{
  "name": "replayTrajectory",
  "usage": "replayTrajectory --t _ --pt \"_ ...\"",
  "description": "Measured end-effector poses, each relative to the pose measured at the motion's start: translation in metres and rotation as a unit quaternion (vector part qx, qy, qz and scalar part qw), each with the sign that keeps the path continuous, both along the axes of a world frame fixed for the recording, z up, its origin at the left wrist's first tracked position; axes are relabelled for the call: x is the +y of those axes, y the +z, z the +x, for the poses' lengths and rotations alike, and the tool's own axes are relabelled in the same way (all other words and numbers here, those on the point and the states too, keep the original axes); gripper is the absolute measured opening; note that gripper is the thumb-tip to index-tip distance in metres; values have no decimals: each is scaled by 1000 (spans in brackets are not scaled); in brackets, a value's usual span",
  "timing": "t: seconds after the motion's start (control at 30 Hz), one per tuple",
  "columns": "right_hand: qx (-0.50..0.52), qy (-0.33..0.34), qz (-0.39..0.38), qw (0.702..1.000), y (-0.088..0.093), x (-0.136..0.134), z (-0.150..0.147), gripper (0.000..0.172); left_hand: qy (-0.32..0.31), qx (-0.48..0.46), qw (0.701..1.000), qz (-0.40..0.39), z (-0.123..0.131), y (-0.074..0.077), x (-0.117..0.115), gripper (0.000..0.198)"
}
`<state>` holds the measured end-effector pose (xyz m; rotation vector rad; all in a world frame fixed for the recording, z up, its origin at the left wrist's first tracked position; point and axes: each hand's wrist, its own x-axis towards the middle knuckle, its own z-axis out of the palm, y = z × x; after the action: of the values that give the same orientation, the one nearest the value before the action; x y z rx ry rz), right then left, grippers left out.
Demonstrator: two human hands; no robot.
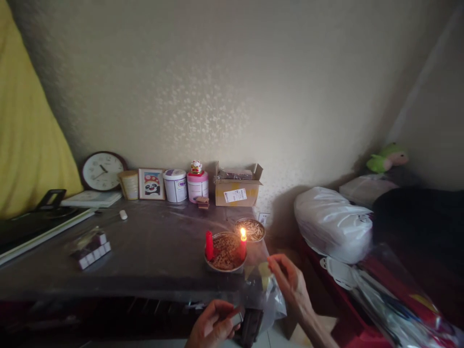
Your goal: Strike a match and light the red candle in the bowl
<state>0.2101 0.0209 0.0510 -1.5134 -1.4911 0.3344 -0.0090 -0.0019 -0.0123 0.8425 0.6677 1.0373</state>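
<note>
My left hand (213, 323) is low at the bottom centre, fingers curled around a small dark box-like thing (249, 325) with a pale end. Raised just right of the table's corner, my right hand (290, 280) has its fingertips pinched together; what they pinch is too small to name. A clear plastic bag (270, 295) hangs between the hands. Just beyond them a metal bowl (225, 255) of brown bits stands on the dark table (152, 246), with an unlit red candle (209, 245) at its left and a lit red candle (242, 244) at its right.
A second small bowl (250, 229) sits behind the first. Along the wall stand a clock (102, 170), a framed picture (151, 184), tins (175, 185) and a cardboard box (237, 186). A wrapped packet of blocks (91, 249) lies left. White bags (331, 222) pile up at right.
</note>
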Motion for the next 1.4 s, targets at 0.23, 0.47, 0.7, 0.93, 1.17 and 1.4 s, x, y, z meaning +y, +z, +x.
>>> replayTrajectory --t 0.23,0.47,0.7,0.93,1.17,1.4 --pt "52 198 19 979 -25 -54 -58 27 20 75 995 58 -4 7 -6 32" --pt "58 207 -2 977 -41 -55 -60 29 13 87 994 66 0 7 -8 29" --pt "71 223 -18 972 -45 -54 -59 26 10 116 989 92 -3 4 -8 29" --pt "87 237 -60 966 -49 -54 -59 27 -17 109 988 104 -7 -6 -3 35" --pt "85 236 -79 965 -45 -55 -61 25 -11 123 986 108 -7 -3 -4 34" --pt "124 223 -117 960 -52 -53 -60 31 -4 122 987 105 -6 -2 -6 34"
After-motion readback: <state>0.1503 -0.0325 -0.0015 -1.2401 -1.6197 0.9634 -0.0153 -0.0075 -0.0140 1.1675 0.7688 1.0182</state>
